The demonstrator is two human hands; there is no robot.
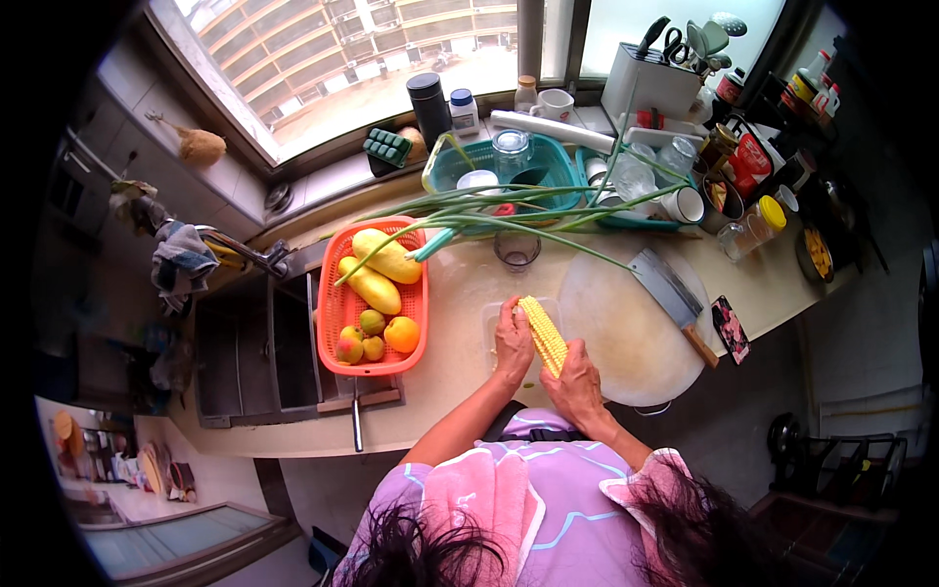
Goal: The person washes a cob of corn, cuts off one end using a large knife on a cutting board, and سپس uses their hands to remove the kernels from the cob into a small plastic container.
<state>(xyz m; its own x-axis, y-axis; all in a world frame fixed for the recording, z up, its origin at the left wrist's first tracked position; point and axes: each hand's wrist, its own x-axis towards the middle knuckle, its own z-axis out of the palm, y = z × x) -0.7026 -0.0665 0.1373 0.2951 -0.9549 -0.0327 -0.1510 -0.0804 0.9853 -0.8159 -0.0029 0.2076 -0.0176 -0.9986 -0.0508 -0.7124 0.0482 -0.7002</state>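
Observation:
A husked ear of yellow corn [544,336] is held at a slant between my two hands. My left hand [513,340] grips its upper left side, fingers curled at the edge of the kernels. Around the lower end of the ear, my right hand [575,383] is closed. Partly hidden beneath my left hand is a clear plastic container [491,318] on the counter. To the right lies a round, pale cutting board [626,342], and a cleaver [669,290] with a wooden handle rests across its right side.
An orange basket [327,328] of mangoes and other fruit stands left, by the sink [220,352]. Long green scallions [489,207] stretch over teal baskets [559,161] at the back. A glass [516,252] stands ahead of my hands; a phone-like patterned object [730,330] and jar [753,229] sit right.

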